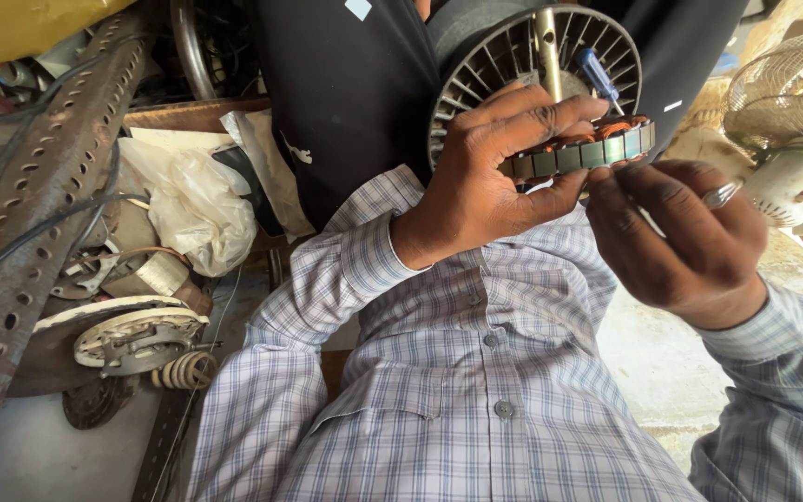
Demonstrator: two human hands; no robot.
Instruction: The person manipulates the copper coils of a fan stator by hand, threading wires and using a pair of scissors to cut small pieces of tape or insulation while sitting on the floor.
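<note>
left hand point(490, 177) curled gripping stator point(587, 151), right hand point(685, 237) pinching

Fan motor housing point(504, 46) close behind stator point(597, 149).

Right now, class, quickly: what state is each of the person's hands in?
Left hand: closed around the round motor stator.
Right hand: fingers curled at the stator's edge; grip cannot be told.

A perforated metal bar point(39, 177) slants across cluttered parts; right of it lie a crumpled plastic bag point(199, 209) and pale concrete floor point(648, 358).
</note>
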